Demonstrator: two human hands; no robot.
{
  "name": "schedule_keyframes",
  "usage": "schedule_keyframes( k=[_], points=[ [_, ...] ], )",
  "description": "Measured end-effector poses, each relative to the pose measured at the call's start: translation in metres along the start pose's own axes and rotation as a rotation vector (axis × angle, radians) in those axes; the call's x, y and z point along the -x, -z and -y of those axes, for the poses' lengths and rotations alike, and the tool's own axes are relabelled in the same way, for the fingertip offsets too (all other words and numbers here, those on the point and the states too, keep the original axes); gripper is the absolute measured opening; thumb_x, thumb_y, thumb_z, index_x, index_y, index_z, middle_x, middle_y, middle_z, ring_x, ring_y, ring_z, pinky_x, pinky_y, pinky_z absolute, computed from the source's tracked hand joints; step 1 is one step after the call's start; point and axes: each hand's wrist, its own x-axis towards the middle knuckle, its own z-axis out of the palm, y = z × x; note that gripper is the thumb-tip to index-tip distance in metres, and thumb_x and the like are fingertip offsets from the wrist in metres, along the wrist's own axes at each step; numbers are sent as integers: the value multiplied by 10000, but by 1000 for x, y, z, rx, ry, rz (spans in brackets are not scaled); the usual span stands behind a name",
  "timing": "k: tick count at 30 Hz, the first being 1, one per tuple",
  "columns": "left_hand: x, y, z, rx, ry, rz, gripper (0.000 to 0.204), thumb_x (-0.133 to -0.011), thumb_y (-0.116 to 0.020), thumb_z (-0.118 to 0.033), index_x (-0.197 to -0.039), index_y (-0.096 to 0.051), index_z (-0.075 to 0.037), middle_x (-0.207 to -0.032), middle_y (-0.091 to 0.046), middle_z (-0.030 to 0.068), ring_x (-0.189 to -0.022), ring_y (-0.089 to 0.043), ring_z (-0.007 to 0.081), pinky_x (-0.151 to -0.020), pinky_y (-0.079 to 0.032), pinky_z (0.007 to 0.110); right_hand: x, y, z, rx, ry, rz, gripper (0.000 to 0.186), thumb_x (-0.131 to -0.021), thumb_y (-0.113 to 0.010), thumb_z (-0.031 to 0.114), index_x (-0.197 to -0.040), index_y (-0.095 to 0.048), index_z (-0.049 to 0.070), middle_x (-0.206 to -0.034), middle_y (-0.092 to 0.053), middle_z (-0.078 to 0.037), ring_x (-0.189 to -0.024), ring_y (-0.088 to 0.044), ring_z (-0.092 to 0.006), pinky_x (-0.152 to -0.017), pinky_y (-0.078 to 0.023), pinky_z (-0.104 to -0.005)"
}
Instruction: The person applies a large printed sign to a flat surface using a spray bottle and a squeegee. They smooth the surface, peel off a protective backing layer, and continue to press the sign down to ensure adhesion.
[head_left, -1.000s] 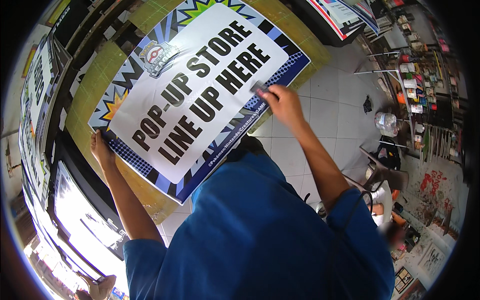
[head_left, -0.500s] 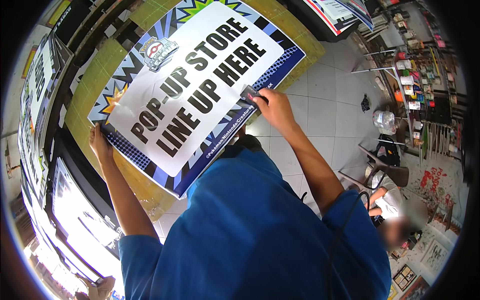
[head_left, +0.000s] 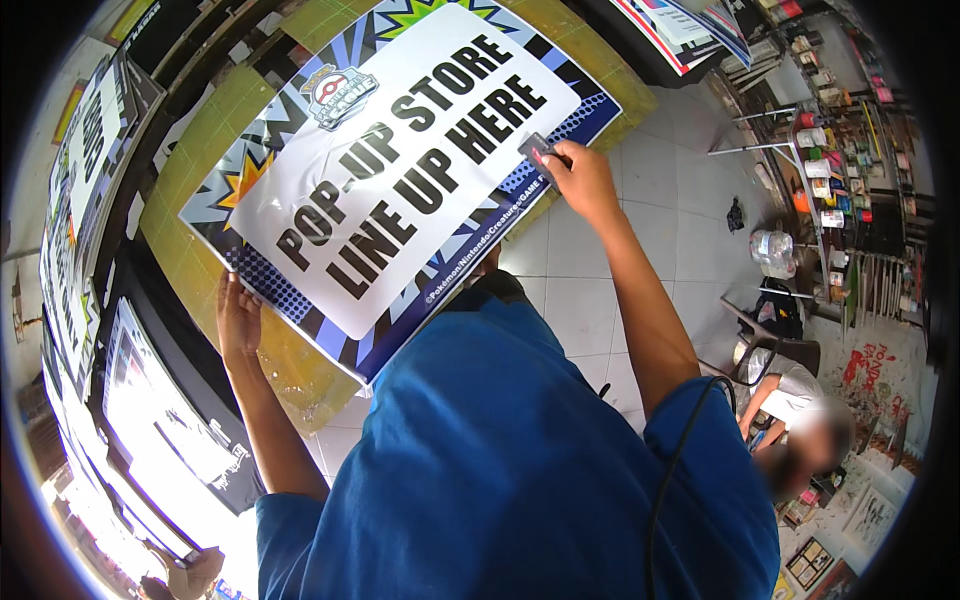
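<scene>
A large printed poster [head_left: 400, 290], with a white panel of bold black lettering over a blue patterned border, lies at a slant on a yellowish cutting board [head_left: 190, 150]. My right hand [head_left: 588, 182] grips a small dark squeegee [head_left: 537, 157] and presses it on the border at the panel's right edge. At the poster's lower left edge is my left hand [head_left: 240, 318], its fingertips drawn together on the sheet's rim. Wrinkles and glare show on the panel's left part, below a crest-like logo [head_left: 338, 95].
Printed panels [head_left: 95, 140] lean along the left side, with a bright white one [head_left: 160, 400] nearer. At right stand a shelf of paint cans [head_left: 820, 190], a large clear bottle [head_left: 773, 250] and a chair [head_left: 785, 345]. A seated person [head_left: 785, 400] is at lower right.
My right hand has moved the squeegee up and right along the poster's border. My left hand has moved down and right along the lower left edge. The view has shifted slightly.
</scene>
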Motion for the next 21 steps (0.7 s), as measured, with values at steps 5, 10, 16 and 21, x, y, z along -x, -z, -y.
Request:
schedule_keyframes(
  k=[5,10,16,21],
  points=[
    [-4,-18,-4,-268,-60,-152,215,-960,-624,-190,-1103,-586,-33,-708,-558,-59,-512,-466,31,-469,-361,196,26,-24,28,14,85,17,181,-856,-658,183,-838,-634,5,-788,-639,-204,-743,-616,-399,-659,-472,-456],
    [-17,-25,-4,-305,-96,-230,165,-936,-652,-181,-1026,-611,-49,-622,-501,-75,-457,-413,19,-424,-286,197,53,-47,50,-31,157,54,180,-846,-661,176,-809,-627,3,-768,-633,-198,-723,-609,-396,-646,-468,-460],
    [-31,2,2,-330,-87,-125,155,-947,-628,-168,-1045,-624,-48,-695,-572,-55,-504,-490,35,-433,-337,199,6,-11,30,-73,27,-86,214,-861,-673,217,-832,-667,5,-725,-645,-191,-646,-634,-346,-592,-471,-418],
    [-40,16,13,-286,-55,-118,182,-957,-607,-154,-1094,-624,-35,-803,-644,-4,-600,-585,66,-497,-425,209,32,-33,51,64,39,54,234,-866,-660,227,-835,-653,-4,-751,-646,-199,-697,-627,-380,-633,-479,-441]
  ],
)
